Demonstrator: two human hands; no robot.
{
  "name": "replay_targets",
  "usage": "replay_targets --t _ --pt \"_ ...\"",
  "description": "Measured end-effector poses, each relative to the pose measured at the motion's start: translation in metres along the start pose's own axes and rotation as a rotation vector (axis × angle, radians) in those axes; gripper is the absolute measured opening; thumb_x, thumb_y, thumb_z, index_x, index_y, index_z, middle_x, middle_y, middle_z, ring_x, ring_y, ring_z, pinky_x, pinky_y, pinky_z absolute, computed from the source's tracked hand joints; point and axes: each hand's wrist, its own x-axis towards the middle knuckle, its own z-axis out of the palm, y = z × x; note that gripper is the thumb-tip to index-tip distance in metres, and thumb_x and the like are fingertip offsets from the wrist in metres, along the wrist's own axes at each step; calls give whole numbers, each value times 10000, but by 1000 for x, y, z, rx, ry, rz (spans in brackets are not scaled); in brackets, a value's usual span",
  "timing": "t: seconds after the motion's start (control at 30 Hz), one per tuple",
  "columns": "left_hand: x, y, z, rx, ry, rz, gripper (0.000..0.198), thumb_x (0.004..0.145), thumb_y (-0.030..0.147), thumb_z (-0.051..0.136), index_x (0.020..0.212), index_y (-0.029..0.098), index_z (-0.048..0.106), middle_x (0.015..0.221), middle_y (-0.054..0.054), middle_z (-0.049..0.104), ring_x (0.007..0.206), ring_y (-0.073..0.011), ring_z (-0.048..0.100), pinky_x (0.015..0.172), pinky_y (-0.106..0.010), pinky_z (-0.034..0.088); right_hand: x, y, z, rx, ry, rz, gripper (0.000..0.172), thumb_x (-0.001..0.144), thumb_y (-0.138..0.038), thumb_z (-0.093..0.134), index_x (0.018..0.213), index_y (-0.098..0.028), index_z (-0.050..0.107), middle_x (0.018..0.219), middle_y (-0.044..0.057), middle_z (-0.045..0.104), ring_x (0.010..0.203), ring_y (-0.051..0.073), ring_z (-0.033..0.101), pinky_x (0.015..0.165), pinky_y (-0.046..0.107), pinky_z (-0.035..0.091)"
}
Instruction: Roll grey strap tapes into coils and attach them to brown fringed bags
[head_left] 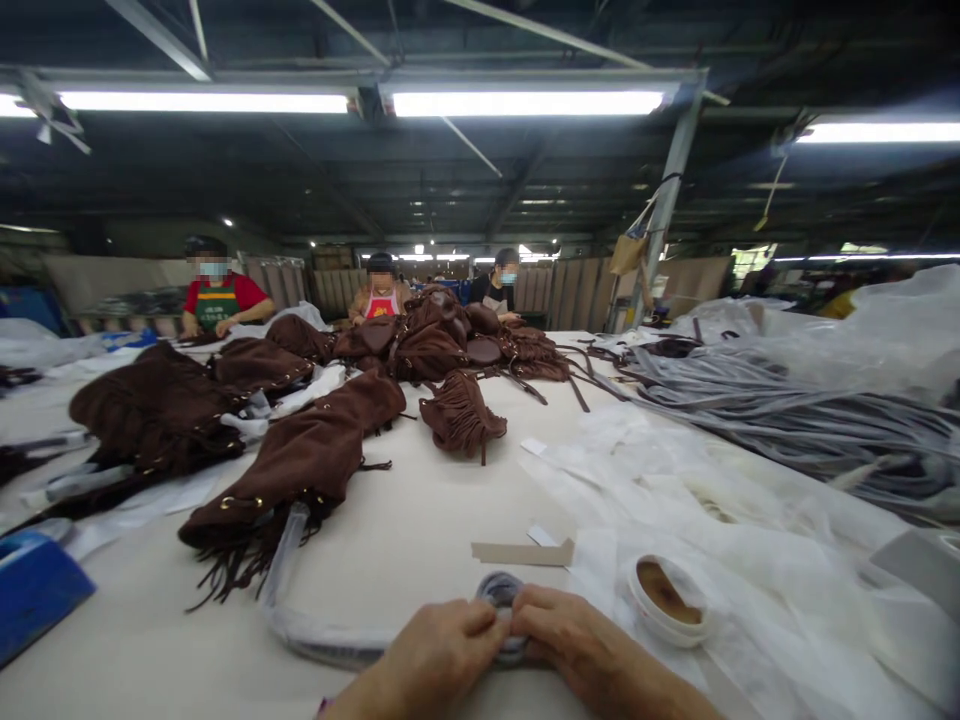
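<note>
My left hand and my right hand meet near the front edge of the table, fingers closed on a coiled grey strap. A loop of the coil stands up between them; the fingers hide its lower part. From behind my left hand a translucent-wrapped strap runs left and bends up to a dark brown suede bag. This bag lies on its side with brass eyelets and fringe. A smaller fringed brown piece sits beyond my hands.
A white tub with brown contents is right of my right hand, near a beige strip. Grey straps and white wrapping cover the right. Brown bags are heaped ahead. A blue box stands left. Three co-workers sit beyond.
</note>
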Motion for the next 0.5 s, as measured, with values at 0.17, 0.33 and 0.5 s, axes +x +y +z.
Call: replay_targets --t 0.17,0.33,0.5 --pt "-2 23 45 224 93 -126 255 821 62 497 1062 112 564 798 -71 654 590 -201 632 471 -249 486 2 6 30 -303 -6 169 165 809 -62 523 863 -155 649 912 87 677 807 238 633 723 319 503" --pt "-3 27 10 -17 -56 -197 219 799 80 572 990 188 561 887 -33 654 764 -197 639 666 -259 532 -7 -1 16 -162 -6 35 100 897 -146 527 837 -178 601 889 45 646 815 197 602 720 282 472" --pt "0 14 -13 -87 -151 -128 204 847 88 503 1015 195 550 948 -36 642 822 -196 617 737 -277 528 -1 -9 -1 -126 -82 22 144 869 -77 518 928 -182 598 968 47 644 883 195 607 769 271 467"
